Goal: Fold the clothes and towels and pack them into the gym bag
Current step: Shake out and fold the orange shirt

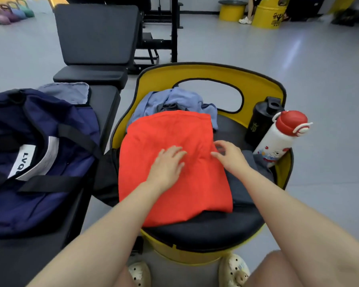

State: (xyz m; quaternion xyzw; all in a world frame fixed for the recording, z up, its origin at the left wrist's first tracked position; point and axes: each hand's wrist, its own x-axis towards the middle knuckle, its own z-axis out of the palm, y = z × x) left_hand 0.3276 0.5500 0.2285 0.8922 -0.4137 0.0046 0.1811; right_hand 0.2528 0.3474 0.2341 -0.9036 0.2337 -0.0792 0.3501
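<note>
**Hands smoothing the orange cloth before the next fold**

The left hand [167, 165] lies flat on the orange cloth [174, 168], fingers straight and spread, pressing it down near the middle. The right hand [229, 155] sits at the cloth's right edge with fingers loosely bent over the fabric; I cannot tell whether it actually pinches the edge or only touches it. The cloth is spread over the black seat of a yellow chair [211, 74], on top of a dark grey garment [239, 186], with a crumpled blue garment [174, 100] bunched behind it. The navy gym bag [39, 162] lies open on the black bench to the left, well apart from the hands.

To my eye this is the flattening stage. It should go best if the left palm keeps the middle pinned while the right draws the edge across in one sweep, so no creases get trapped. The two bottles [278, 139] stand just beside the right forearm, so a wide swing could knock them. The folded packet should end up narrow enough to slide into the bag's opening.
</note>
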